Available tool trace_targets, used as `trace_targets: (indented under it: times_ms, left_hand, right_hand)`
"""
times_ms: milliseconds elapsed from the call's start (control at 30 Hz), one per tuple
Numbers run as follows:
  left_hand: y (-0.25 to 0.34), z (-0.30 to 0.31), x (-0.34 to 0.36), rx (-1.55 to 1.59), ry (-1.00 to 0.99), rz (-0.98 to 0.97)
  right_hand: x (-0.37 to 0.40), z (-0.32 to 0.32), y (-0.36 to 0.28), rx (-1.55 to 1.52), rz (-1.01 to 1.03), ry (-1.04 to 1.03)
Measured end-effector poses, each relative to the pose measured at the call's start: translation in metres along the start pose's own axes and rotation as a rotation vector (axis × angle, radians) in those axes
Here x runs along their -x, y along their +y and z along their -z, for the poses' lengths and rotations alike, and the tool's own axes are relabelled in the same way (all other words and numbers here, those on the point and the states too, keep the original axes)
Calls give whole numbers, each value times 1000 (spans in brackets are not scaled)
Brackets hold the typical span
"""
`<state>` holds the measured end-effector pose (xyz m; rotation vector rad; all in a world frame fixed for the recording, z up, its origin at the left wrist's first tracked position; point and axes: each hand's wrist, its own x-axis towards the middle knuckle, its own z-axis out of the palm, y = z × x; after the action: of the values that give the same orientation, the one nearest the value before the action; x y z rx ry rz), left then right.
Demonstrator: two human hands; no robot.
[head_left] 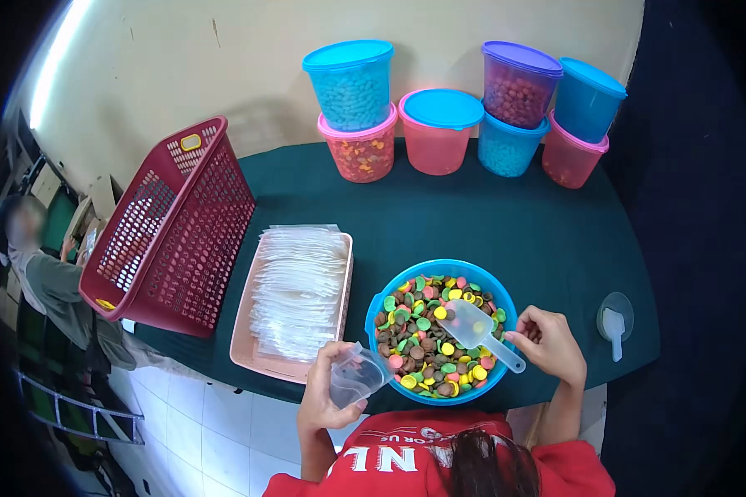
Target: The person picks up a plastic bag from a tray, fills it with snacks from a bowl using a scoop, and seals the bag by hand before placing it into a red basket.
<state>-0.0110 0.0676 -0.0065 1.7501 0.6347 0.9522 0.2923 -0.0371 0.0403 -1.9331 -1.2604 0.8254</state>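
Observation:
A blue tub [379, 300] of small round pieces in brown, green, yellow and pink stands in front of me. On the pieces lies a clear plastic scoop [471, 325], its handle pointing toward the tub's right rim. My right hand [549, 344] is beside that handle, fingers curled together at the rim; whether they pinch anything is hidden. Left of the tub, my left hand [327, 393] is closed around a clear plastic cup [358, 377], tilted near the rim. I see no pieces inside the cup.
A pink tray [242, 348] of stacked clear bags is left of the tub, beside a tall red basket [199, 240]. Lidded containers [443, 149] line the back. A clear bowl [609, 306] with a white spoon sits right. A person [54, 282] stands far left.

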Motion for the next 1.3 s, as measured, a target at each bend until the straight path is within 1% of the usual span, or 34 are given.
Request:
trace_targets:
  times_ms: [33, 100, 133, 233, 267, 367, 433, 500, 533, 567, 600, 667, 700, 767, 800, 867, 900, 933, 967, 1000, 1033, 1100, 1133, 1200, 1300]
  left_hand:
    - [-1, 1, 2, 24, 16, 31]
    - [-4, 2, 5, 48, 32, 61]
    - [-5, 3, 6, 28, 41, 72]
    - [-5, 6, 9, -6, 62, 70]
    - [-4, 7, 10, -20, 71, 56]
    - [-6, 9, 13, -25, 86, 59]
    - [-11, 9, 15, -16, 88, 68]
    - [-15, 8, 16, -5, 86, 77]
    - [-16, 7, 14, 21, 68, 43]
    - [-17, 7, 14, 43, 52, 9]
    - [-19, 8, 14, 40, 56, 10]
    - [-25, 9, 14, 58, -58, 0]
    - [-27, 9, 14, 57, -55, 1]
    - [-34, 6, 12, 243, -66, 154]
    - [-43, 4, 12, 243, -67, 153]
    - [-64, -1, 14, 687, -21, 277]
    - [-66, -3, 14, 685, -21, 275]
    - [-67, -5, 14, 814, -34, 276]
    - [-68, -6, 14, 943, -45, 277]
    - [-71, -8, 15, 973, -74, 247]
    - [-70, -10, 17, 972, -67, 248]
    - [-67, -12, 18, 1066, -100, 249]
    - [-66, -11, 18, 1072, -88, 249]
    - [-65, -10, 18, 1142, -191, 241]
    - [-65, -13, 19, 1181, -185, 235]
  right_hand:
    - [-2, -3, -3, 0, 1, 0]
    - [-7, -14, -10, 599, 402, 46]
    - [-8, -22, -14, 686, 333, 9]
    - [-17, -33, -4, 752, 321, -29]
    - [-17, -32, -6, 788, 328, -11]
    - [-20, -23, -5, 751, 363, -23]
    - [-22, -16, -16, 760, 336, -49]
    - [-27, -11, -20, 843, 414, 86]
    - [-32, -9, -21, 847, 456, 126]
    - [-36, -4, -23, 845, 459, 123]
    - [-40, 1, -26, 875, 535, 116]
    - [-48, 8, -31, 901, 674, 107]
    - [-53, 8, -34, 900, 676, 105]
    - [-66, 2, -41, 898, 854, 179]
    - [-70, -2, -45, 935, 853, 135]
    - [-72, -23, -56, 919, 822, 126]
    - [-73, -32, -59, 901, 794, 113]
    - [-75, -41, -58, 899, 797, 113]
    - [-77, -50, -56, 928, 899, 114]
    - [-78, -57, -53, 956, 1001, 113]
    - [-79, -62, -48, 953, 1006, 107]
    - [-80, -66, -40, 896, 1083, 156]
    - [-78, -63, -41, 902, 1096, 169]
    - [-77, -54, -38, 915, 1105, 158]
    - [-77, -42, -42, 922, 1087, 105]
